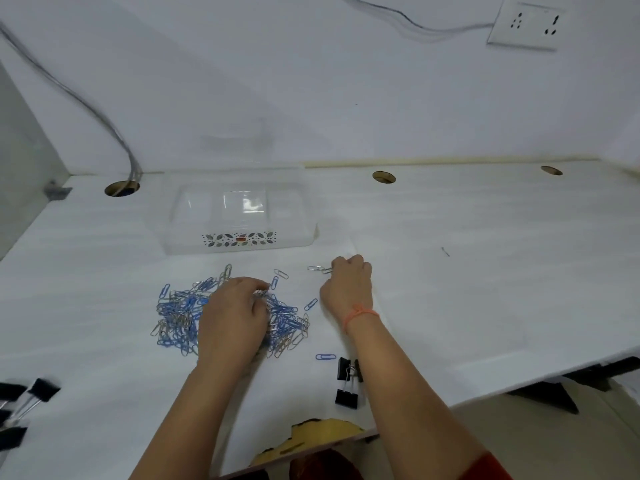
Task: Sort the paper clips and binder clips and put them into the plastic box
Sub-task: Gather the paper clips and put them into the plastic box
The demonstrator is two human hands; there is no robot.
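Note:
A heap of blue and silver paper clips (180, 313) lies on the white table. My left hand (232, 317) rests on top of the heap with its fingers curled down into the clips. To the right of the heap, my right hand (349, 285) pinches silver paper clips (320, 269) that stick out to its left. The clear plastic box (239, 216) with a leaf pattern stands behind the heap. Two black binder clips (347, 382) lie by my right forearm. More binder clips (24, 407) lie at the left edge.
Loose paper clips (325, 357) lie around the heap. Cable holes (122, 188) pierce the table along the back wall, one with a cable through it. A wall socket (526, 26) sits at the upper right. The table's front edge (519, 386) runs close on the right.

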